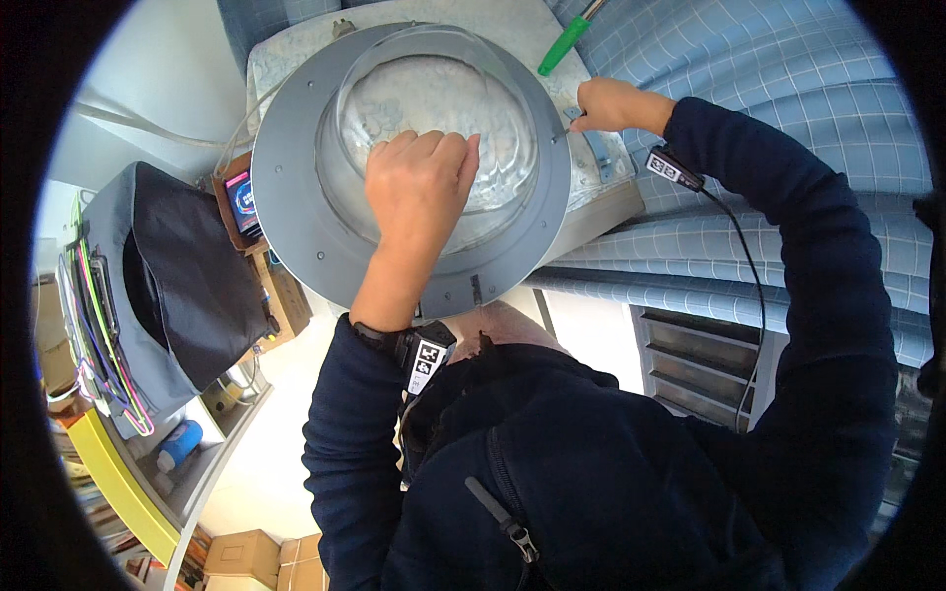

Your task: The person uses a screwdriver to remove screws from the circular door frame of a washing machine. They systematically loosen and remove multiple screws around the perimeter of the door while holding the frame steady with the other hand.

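A grey ring-shaped door (291,202) with a clear glass bowl (512,182) in its middle lies on a pale marbled surface (527,30). Over the glass is my left hand (419,187), closed in a fist with its knuckles away from me; whether it grips anything is hidden. At the ring's right edge my right hand (616,106) is closed, fingers pinched together. A thin dark tip shows between them and the ring, too small to name. Beside that hand lies a metal hinge-like plate (599,153). Small screws or holes dot the ring.
A green-handled tool (564,47) lies at the back right by a blue checked curtain (788,59). At left are a dark fabric bin (192,266), coloured hangers (123,379) and a shelf with a blue roll (179,443). Cardboard boxes (241,557) stand at lower left.
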`<state>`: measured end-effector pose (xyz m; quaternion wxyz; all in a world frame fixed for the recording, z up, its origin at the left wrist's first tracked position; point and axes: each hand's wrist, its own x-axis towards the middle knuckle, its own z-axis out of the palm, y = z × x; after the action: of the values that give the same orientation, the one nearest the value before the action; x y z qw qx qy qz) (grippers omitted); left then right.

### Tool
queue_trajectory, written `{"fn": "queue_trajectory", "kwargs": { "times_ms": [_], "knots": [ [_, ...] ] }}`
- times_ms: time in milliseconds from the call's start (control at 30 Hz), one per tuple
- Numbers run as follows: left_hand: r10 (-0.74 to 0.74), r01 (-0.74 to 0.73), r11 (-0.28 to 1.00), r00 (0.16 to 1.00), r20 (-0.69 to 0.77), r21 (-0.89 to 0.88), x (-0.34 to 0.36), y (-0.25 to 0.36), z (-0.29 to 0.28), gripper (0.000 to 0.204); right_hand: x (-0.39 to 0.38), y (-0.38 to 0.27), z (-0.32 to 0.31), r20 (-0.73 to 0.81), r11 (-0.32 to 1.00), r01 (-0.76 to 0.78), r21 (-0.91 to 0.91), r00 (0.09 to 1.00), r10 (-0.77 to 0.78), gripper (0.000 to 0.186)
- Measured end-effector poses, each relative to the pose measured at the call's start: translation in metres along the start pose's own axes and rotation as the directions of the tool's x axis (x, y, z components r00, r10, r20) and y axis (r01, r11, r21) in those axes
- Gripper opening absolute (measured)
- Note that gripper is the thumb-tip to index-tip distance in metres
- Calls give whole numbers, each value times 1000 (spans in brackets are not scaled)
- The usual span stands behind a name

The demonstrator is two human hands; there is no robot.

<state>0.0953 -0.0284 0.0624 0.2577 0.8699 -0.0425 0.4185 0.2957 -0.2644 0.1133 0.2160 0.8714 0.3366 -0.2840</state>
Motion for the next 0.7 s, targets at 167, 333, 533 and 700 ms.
{"fn": "queue_trajectory", "kwargs": {
  "times_ms": [167,333,533,700],
  "knots": [
    [-14,13,1000,999,45,18,3,2,-4,32,-13,-10,-5,-51,977,55,-204,996,-67,42],
    [-107,109,994,990,91,-20,5,12,-7,25,-14,-8,2,-62,838,345,-422,911,-407,32],
    [-295,680,589,684,667,-436,-17,111,95,44,-11,16,16,-153,601,513,-612,669,-727,23],
    [-564,754,635,602,566,-169,-28,123,184,38,-6,18,20,-231,652,468,-596,678,-698,21]
  ]
}}
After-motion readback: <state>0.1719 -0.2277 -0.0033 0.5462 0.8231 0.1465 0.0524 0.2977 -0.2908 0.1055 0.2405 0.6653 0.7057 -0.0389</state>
